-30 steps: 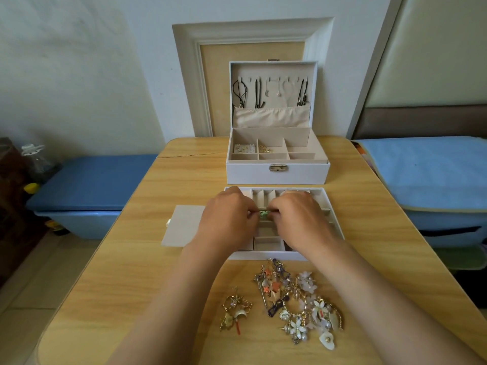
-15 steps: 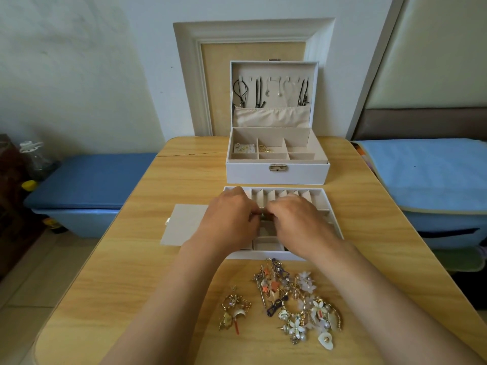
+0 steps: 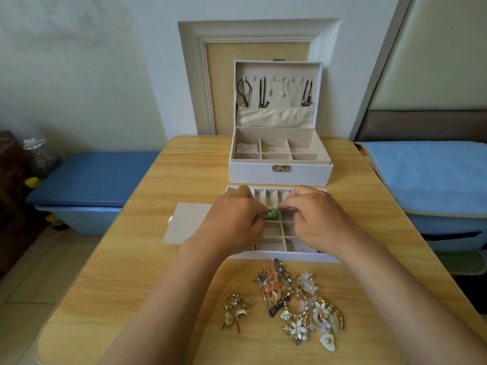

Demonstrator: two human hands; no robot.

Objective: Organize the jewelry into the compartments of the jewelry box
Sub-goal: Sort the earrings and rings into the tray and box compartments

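Green ornament (image 3: 271,214), small and knobbly, sits between the two sets of fingertips, above the middle cells of the white divided tray (image 3: 290,257); can't tell whether it touches the tray. Left hand (image 3: 234,225) has its fingers curled, thumb and forefinger pinching the ornament's left side. Right hand (image 3: 319,219) also has its fingers curled, tips pressed together and pinching the ornament's right edge. Beyond the fingertips are the tray's narrow slots, and further beyond them the open white jewelry box (image 3: 303,175), lid upright with necklaces (image 3: 263,93) hung inside and small gold bits in two rear-left compartments. Under the left wrist and out to its left lies a flat grey panel (image 3: 184,225), touching the tray's side. Behind the wrists, toward the person, a jewelry pile (image 3: 300,304) of flowers, pearls and stars lies on the wooden table (image 3: 131,272) between the forearms. A small gold cluster (image 3: 234,309) lies just left of that pile, apart from it.
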